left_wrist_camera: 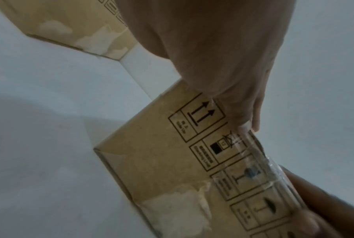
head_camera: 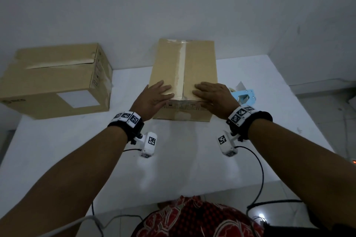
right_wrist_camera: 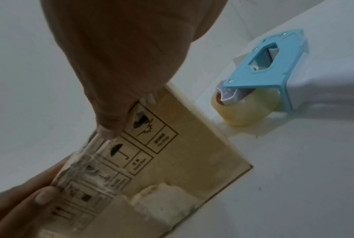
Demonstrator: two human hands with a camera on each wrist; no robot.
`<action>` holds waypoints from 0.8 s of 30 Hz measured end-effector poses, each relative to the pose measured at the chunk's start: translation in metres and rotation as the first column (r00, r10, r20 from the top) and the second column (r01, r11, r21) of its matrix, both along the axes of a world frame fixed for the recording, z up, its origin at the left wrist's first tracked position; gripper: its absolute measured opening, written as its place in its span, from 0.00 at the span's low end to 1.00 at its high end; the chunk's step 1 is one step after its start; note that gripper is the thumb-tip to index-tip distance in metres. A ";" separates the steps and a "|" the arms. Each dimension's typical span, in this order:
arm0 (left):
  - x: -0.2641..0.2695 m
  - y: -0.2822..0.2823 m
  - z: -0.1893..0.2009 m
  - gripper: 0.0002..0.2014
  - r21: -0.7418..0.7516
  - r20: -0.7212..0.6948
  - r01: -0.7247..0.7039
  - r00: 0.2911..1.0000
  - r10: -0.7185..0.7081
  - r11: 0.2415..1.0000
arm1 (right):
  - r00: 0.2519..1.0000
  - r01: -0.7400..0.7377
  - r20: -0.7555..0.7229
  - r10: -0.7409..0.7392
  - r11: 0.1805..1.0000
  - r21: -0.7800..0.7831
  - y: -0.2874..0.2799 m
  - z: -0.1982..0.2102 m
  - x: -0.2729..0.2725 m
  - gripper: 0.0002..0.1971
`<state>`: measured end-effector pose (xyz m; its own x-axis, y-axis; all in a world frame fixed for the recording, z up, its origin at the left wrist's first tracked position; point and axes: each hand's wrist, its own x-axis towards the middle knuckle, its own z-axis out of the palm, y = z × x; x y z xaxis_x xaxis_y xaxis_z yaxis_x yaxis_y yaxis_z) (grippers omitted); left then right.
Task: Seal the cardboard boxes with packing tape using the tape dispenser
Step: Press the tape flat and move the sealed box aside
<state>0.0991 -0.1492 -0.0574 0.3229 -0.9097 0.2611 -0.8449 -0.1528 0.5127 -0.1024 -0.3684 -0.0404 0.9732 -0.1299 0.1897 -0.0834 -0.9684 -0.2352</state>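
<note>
The cardboard box (head_camera: 183, 75) stands in the middle of the white table (head_camera: 250, 140), its top flaps closed and a strip of clear packing tape (head_camera: 182, 67) running along the centre seam and folding down over the near face. Both hands lie flat on the near end of the lid, one on each side of the seam. The left hand (head_camera: 154, 96) presses with straight fingers, its grip wide and holding nothing; in the left wrist view its thumb (left_wrist_camera: 251, 116) reaches down over the top edge beside the tape end. The right hand (head_camera: 213, 93) mirrors it, fingers flat, grip wide, its thumb (right_wrist_camera: 109, 128) on the printed handling symbols where the tape comes down. The blue tape dispenser (right_wrist_camera: 259, 83) lies on the table just beside the box on the right, touched by neither hand. A second cardboard box (head_camera: 55, 79) sits well apart to the left, its top flap slightly raised.
</note>
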 end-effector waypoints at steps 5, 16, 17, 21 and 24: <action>0.006 0.014 -0.011 0.15 -0.131 -0.115 -0.081 0.991 0.066 0.988 | 0.980 0.193 -0.069 -0.187 0.978 0.083 -0.007 0.000 -0.011 0.29; -0.027 0.028 -0.032 0.25 -0.207 -0.312 -0.432 0.880 0.359 0.878 | 0.875 0.207 0.313 -0.370 0.870 0.448 -0.003 -0.027 -0.046 0.18; -0.028 0.029 -0.033 0.25 -0.216 -0.313 -0.433 0.880 0.358 0.875 | 0.863 0.210 0.339 -0.375 0.876 0.435 -0.002 -0.029 -0.048 0.17; -0.036 0.026 -0.031 0.25 -0.237 -0.321 -0.459 0.869 0.377 0.856 | 0.807 0.310 0.366 -0.464 0.860 0.406 0.009 -0.031 -0.047 0.15; -0.039 0.024 -0.033 0.23 -0.275 -0.334 -0.545 0.827 0.452 0.792 | 0.833 0.371 0.304 -0.463 0.873 0.315 0.013 -0.026 -0.047 0.15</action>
